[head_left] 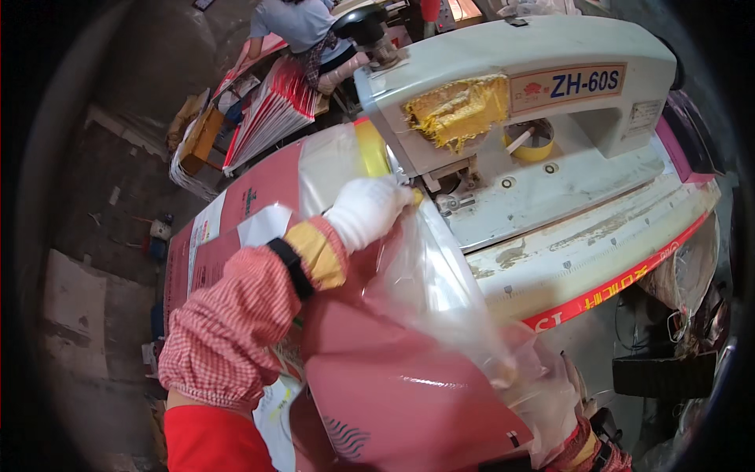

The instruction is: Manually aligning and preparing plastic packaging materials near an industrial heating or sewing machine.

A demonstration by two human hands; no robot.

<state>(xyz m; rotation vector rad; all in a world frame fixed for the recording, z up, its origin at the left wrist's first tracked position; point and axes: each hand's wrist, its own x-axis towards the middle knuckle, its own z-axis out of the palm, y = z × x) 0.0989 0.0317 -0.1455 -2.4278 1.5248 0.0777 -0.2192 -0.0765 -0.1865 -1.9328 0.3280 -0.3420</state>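
Observation:
My left hand [363, 214], in a white glove with a yellowed fingertip, is closed on the clear film edge of a dull-red printed plastic bag [393, 370]. Its fingertips lie close to the metal foot [452, 203] of a large grey-white machine [543, 189]. The film stretches from there toward the lower right. At that end my right hand [510, 373] shows blurred through the film, seemingly pinching it; most of it is hidden. More bags [263, 185] like it lie beneath my left arm.
A yellow tape roll [535, 148] with a white stick in it rests on the machine bed. Yellow cloth [458, 110] is stuck to the machine's head. A person in a light blue shirt [295, 27] is at the far side, by a stack of red-and-white sheets [279, 106]. A purple box [683, 138] is at right.

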